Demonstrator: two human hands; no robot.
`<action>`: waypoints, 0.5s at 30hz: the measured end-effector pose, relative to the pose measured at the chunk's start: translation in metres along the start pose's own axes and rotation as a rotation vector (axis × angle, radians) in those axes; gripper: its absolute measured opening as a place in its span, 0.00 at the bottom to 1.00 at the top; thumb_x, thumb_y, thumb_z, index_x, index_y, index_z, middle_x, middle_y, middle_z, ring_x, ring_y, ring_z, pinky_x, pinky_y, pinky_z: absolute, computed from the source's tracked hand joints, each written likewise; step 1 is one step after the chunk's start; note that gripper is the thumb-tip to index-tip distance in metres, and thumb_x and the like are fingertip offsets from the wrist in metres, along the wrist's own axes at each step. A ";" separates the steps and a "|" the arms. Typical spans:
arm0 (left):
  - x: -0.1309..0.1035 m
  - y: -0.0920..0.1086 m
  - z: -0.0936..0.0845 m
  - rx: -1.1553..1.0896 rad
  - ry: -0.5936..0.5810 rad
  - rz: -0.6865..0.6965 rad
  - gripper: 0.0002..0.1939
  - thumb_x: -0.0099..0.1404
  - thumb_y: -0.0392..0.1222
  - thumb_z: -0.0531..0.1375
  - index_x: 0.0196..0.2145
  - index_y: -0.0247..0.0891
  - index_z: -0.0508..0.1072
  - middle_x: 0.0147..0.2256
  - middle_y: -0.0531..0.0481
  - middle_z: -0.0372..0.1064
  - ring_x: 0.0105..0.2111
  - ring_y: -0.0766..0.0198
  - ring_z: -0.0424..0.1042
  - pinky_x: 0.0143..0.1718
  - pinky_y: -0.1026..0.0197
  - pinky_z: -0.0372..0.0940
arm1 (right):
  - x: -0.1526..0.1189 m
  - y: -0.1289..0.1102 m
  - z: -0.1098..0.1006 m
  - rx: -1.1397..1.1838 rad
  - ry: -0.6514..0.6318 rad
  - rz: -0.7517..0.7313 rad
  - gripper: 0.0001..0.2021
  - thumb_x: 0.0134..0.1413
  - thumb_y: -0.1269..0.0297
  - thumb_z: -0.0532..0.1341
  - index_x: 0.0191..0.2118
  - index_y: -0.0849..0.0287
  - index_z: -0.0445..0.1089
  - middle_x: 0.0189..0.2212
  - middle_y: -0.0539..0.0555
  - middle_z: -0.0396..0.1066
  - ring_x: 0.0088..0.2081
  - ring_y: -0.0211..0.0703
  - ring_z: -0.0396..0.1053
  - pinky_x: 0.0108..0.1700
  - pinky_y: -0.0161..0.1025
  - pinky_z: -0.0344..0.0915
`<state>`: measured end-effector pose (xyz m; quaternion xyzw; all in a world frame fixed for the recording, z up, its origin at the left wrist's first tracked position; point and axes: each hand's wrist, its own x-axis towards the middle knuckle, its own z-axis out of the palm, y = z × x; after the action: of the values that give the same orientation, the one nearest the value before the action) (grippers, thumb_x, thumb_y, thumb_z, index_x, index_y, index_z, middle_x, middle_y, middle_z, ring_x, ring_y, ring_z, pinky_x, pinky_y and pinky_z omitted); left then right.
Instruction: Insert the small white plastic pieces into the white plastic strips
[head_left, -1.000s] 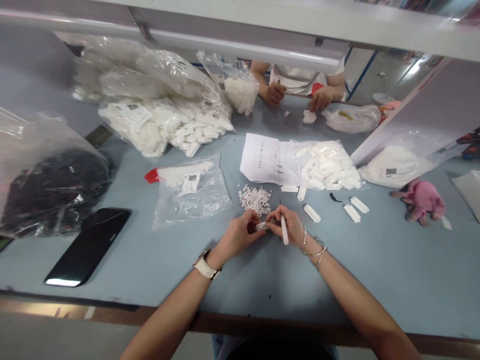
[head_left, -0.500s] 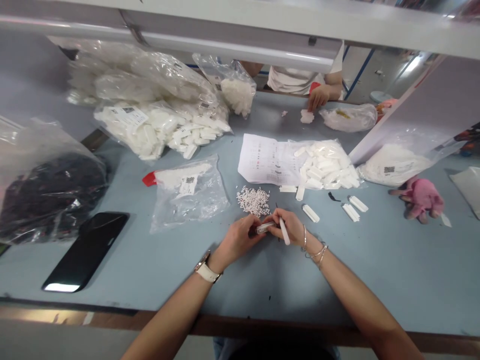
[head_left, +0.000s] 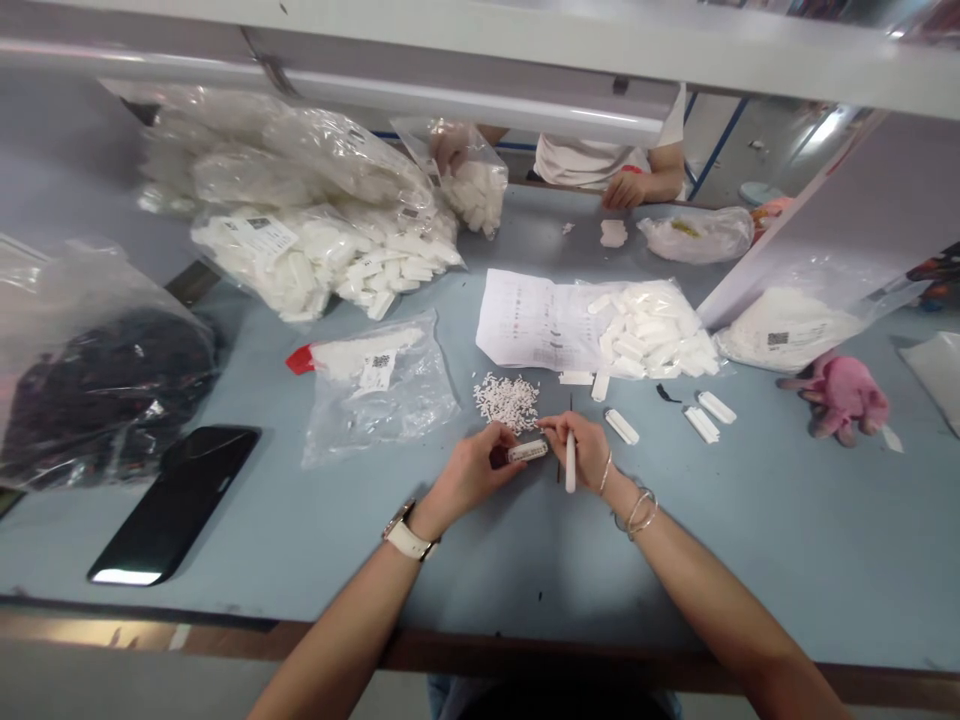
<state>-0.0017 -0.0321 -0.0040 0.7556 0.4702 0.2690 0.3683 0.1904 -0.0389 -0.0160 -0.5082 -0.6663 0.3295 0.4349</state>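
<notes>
My left hand point(head_left: 474, 468) pinches a small, oblong white plastic housing point(head_left: 528, 452) by its left end, tilted slightly above the table. Its inner side shows a row of fine details too small to make out. In my right hand point(head_left: 583, 452) is a slim white-handled tool point(head_left: 571, 462), with a thin dark shaft sticking out beyond the fingers. The right thumb and forefinger are at the near edge of a pile of tiny white pellets point(head_left: 506, 402), just apart from the housing; whether they pinch a pellet I cannot tell. Several similar housings, such as this one point(head_left: 622, 427), lie to the right.
A printed sheet point(head_left: 517, 310) and a bag of white parts point(head_left: 660, 325) lie beyond the pellets. Left are a clear bag point(head_left: 382, 400), heaped bags point(head_left: 300, 250) and a black phone-shaped object point(head_left: 176, 505). A pink glove point(head_left: 847, 395) lies right. A co-worker's hand point(head_left: 628, 188) rests opposite.
My right hand has drawn away from the housing toward the pellets, its tool turning more upright. The left hand keeps the housing. Across the table, the co-worker's hand has left a white piece.
</notes>
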 end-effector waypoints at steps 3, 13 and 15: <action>0.000 -0.002 -0.001 -0.009 -0.016 -0.014 0.09 0.55 0.40 0.62 0.30 0.39 0.63 0.22 0.58 0.64 0.21 0.69 0.63 0.23 0.67 0.60 | 0.002 0.007 0.001 -0.160 -0.009 -0.074 0.12 0.52 0.70 0.56 0.21 0.55 0.56 0.28 0.53 0.76 0.33 0.44 0.71 0.36 0.40 0.67; 0.001 -0.001 -0.001 -0.015 -0.018 -0.016 0.10 0.54 0.40 0.62 0.30 0.39 0.63 0.22 0.59 0.64 0.21 0.69 0.64 0.23 0.67 0.60 | 0.002 0.022 0.003 -0.430 0.009 -0.185 0.10 0.54 0.72 0.58 0.23 0.56 0.63 0.24 0.50 0.73 0.30 0.42 0.68 0.34 0.37 0.65; 0.001 -0.002 0.000 -0.016 -0.011 -0.016 0.10 0.54 0.40 0.62 0.30 0.39 0.63 0.22 0.59 0.64 0.21 0.69 0.64 0.23 0.67 0.61 | 0.002 0.021 0.001 -0.496 0.006 -0.208 0.09 0.55 0.72 0.57 0.24 0.56 0.63 0.23 0.50 0.72 0.30 0.42 0.68 0.34 0.36 0.64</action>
<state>-0.0024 -0.0304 -0.0054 0.7503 0.4721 0.2655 0.3791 0.1973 -0.0313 -0.0347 -0.5290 -0.7741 0.1080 0.3305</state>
